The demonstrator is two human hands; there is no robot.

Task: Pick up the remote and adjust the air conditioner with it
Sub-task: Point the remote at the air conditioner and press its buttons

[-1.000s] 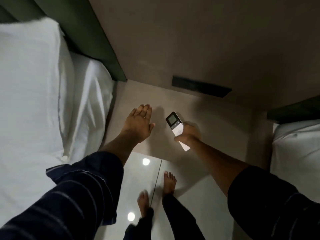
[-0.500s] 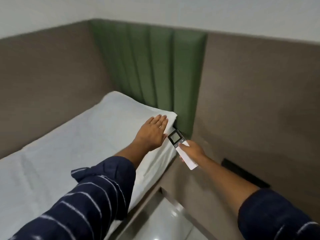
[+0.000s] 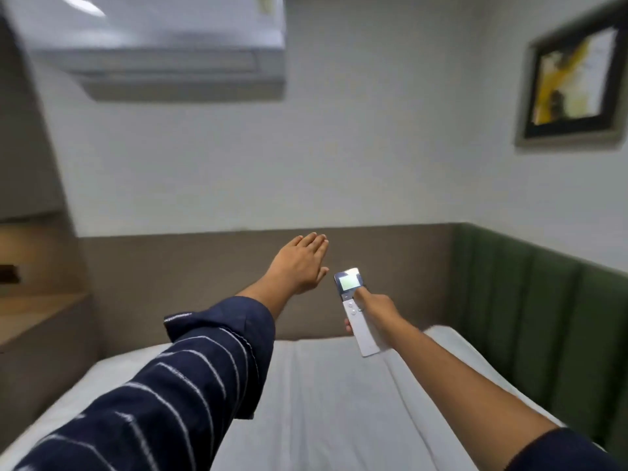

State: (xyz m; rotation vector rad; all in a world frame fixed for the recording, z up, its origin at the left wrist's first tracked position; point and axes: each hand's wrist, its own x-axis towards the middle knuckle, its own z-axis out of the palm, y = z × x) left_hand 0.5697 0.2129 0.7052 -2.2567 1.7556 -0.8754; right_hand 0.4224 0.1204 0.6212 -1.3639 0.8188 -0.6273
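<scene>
A slim white remote (image 3: 356, 314) with a dark top and a lit screen is held upright in my right hand (image 3: 377, 309), thumb resting on its buttons below the screen. The remote's top end points up and away, toward the far wall. A white air conditioner (image 3: 163, 49) hangs high on that wall at the upper left. My left hand (image 3: 300, 263) is stretched out flat in the air to the left of the remote, fingers together, holding nothing.
A bed with a white sheet (image 3: 323, 402) lies below my arms. A green padded headboard (image 3: 543, 307) runs along the right, a brown wall panel (image 3: 210, 277) behind. A framed picture (image 3: 574, 76) hangs upper right. A wooden shelf (image 3: 37, 314) stands at the left.
My view has swung up from the floor, past the bed's corner, to the wall with the air conditioner. The remote stays in my right hand, and my thumb now rests on its buttons.
</scene>
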